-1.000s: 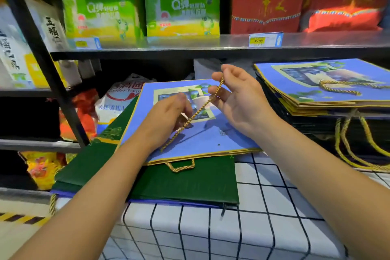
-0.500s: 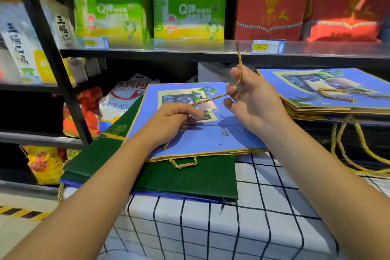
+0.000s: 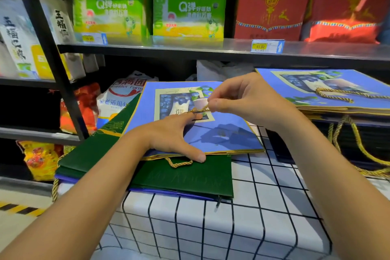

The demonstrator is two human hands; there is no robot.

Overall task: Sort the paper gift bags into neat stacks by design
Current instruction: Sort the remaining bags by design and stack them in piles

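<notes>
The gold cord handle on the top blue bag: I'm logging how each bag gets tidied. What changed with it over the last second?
The right hand, pinching the gold cord handle, first lifted it up, then brought it down low over the blue bag. The left hand opened flat, pressing the bag. The bag, green bags and blue stack stayed put.

On the bench (image 3: 253, 207) in front of me, a gift bag (image 3: 221, 133) lies flat on top of a stack of bags (image 3: 179, 177) at the left. My left hand (image 3: 171, 135) rests on that top bag; my right hand (image 3: 242, 97) is above it, pinching its cord handle (image 3: 198, 110). To the right sits a second stack of bags (image 3: 337, 95), handles hanging over the near edge. Behind, a shelf (image 3: 190, 48) carries boxes (image 3: 190, 2); more packets (image 3: 124, 99) sit beneath it.
</notes>
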